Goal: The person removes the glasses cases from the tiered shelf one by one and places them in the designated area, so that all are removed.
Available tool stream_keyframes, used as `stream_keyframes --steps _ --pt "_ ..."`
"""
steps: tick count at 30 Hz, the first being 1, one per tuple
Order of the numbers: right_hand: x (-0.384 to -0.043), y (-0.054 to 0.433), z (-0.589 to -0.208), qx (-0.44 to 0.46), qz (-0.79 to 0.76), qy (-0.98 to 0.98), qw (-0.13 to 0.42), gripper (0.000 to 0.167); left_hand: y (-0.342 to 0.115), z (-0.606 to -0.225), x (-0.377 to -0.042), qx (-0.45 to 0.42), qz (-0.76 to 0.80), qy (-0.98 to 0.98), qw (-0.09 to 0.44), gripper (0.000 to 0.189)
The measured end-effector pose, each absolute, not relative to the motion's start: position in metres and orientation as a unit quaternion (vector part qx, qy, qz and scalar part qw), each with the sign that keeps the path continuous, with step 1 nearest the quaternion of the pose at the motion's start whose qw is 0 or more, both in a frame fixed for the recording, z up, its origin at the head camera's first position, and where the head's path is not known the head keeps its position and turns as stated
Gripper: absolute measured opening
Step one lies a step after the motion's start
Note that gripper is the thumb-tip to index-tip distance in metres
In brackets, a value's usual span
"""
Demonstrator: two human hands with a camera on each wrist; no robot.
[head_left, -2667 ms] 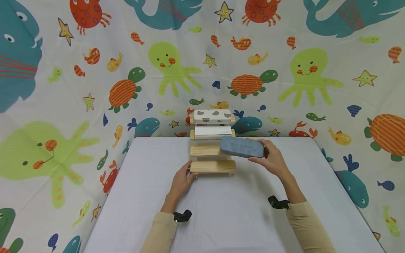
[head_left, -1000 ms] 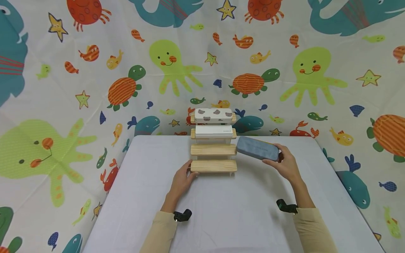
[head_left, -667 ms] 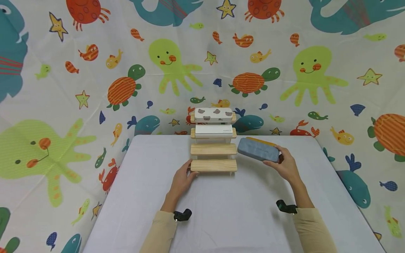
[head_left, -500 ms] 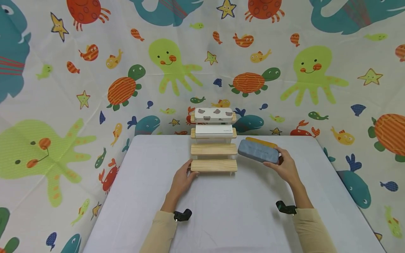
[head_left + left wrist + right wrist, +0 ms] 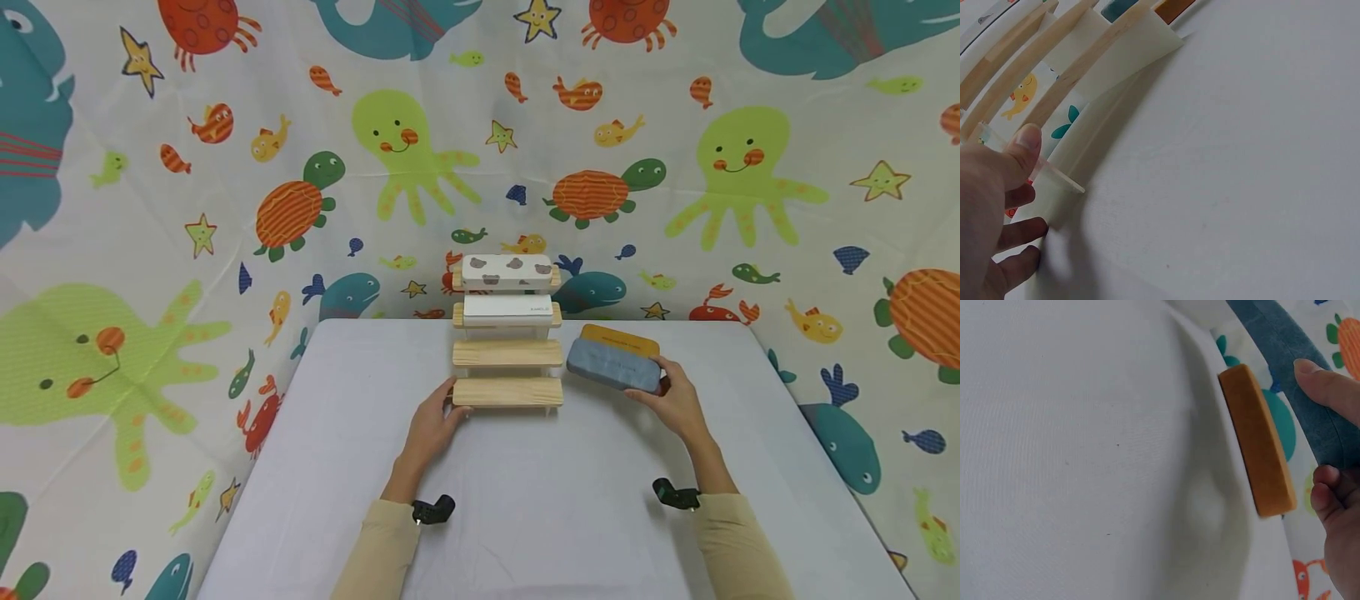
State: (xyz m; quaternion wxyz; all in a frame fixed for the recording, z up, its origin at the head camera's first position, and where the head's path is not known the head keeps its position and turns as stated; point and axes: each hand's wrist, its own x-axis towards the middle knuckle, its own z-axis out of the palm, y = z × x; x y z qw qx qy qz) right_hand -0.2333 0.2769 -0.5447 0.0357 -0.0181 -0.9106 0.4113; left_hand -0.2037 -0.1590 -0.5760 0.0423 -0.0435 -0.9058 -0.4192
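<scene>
My right hand (image 5: 675, 398) grips the right end of a blue glasses case (image 5: 613, 364), thumb on its near side, just right of a tiered wooden rack (image 5: 507, 392). The case is raised above the table in the right wrist view. An orange glasses case (image 5: 622, 339) lies on the table behind it, partly covered in the head view. My left hand (image 5: 432, 425) holds the left end of the rack's lowest step, thumb on the wood edge in the left wrist view and fingers by the clear side support (image 5: 1063, 175).
On the rack's top step sits a white glasses case with brown bear-like spots (image 5: 506, 272); a plain white case (image 5: 507, 310) lies one step lower. The two lower steps show bare wood. A sea-animal printed curtain (image 5: 450, 125) stands behind the white table (image 5: 517, 517).
My right hand has carried the blue case from over the rack's lower steps to the right, then slightly toward me. More of the orange case shows now. My left hand has stayed at the rack.
</scene>
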Motion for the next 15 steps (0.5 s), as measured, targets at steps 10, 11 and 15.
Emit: stream_keyframes --steps 10,11,15 --pt "-0.232 0.281 -0.554 -0.024 0.404 -0.914 0.017 0.092 -0.159 -0.578 -0.204 -0.046 -0.417 -0.907 0.043 0.069" --pt "-0.232 0.282 -0.555 -0.025 0.407 -0.913 0.014 0.092 -0.159 -0.578 -0.204 -0.046 -0.416 -0.907 0.043 0.069" --pt "-0.233 0.283 -0.559 -0.030 0.406 -0.913 0.004 0.095 -0.159 -0.578 -0.204 -0.044 -0.415 -0.908 0.042 0.069"
